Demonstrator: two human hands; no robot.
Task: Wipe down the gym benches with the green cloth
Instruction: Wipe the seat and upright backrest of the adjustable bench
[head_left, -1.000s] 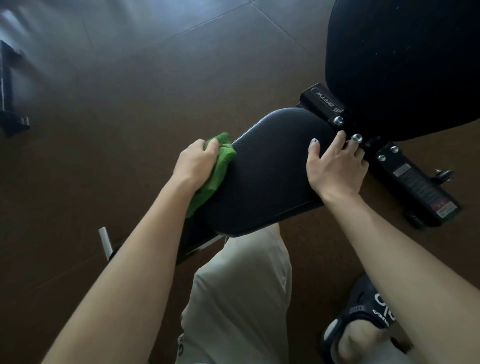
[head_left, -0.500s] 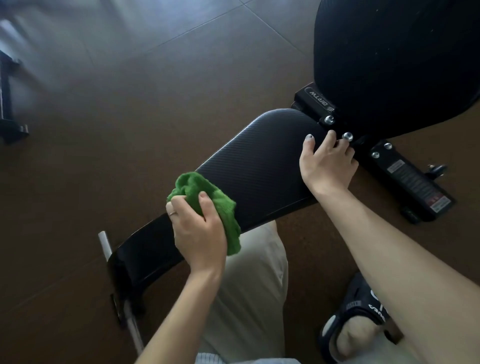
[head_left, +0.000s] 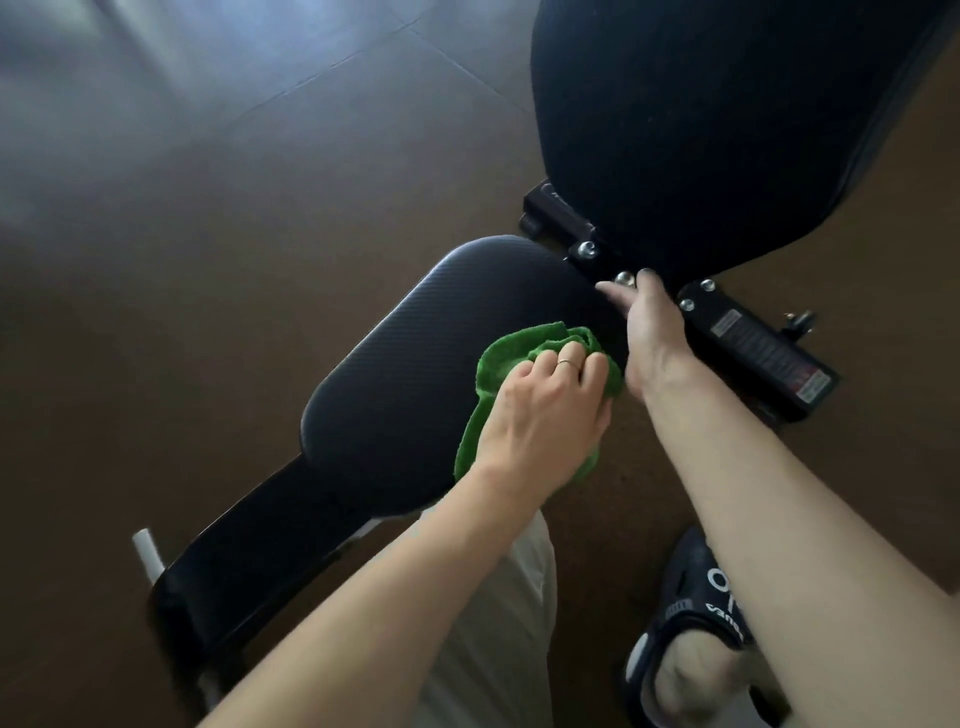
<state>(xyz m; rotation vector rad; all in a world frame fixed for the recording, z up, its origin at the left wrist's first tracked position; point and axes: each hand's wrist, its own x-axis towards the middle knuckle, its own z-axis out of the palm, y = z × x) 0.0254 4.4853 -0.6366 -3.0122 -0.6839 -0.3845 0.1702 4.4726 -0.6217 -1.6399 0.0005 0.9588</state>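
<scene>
One green cloth (head_left: 524, 364), one bench with two black pads, two hands and four silver bolts on the hinge bracket (head_left: 587, 249) are in view. The left hand (head_left: 540, 415) has its fingers (head_left: 566, 364) curled over the bunched cloth and presses it onto the seat pad (head_left: 415, 374) near that pad's right edge, just beside the right wrist. Half a second ago the cloth sat lower on the pad's near edge, toward the person's knee; it has since moved up the pad toward the hinge. The right hand (head_left: 649, 317) has changed too: earlier its fingers lay spread on the pad's upper end, and now the hand is turned on edge against the bracket, fingers fairly straight and reaching under the backrest pad (head_left: 701, 119), with its hold hidden from view. The seat pad's long axis runs from lower left to upper right, its narrow frame end (head_left: 218, 582) pointing lower left. A sandalled foot (head_left: 685, 639) stands on the floor (head_left: 208, 208).
</scene>
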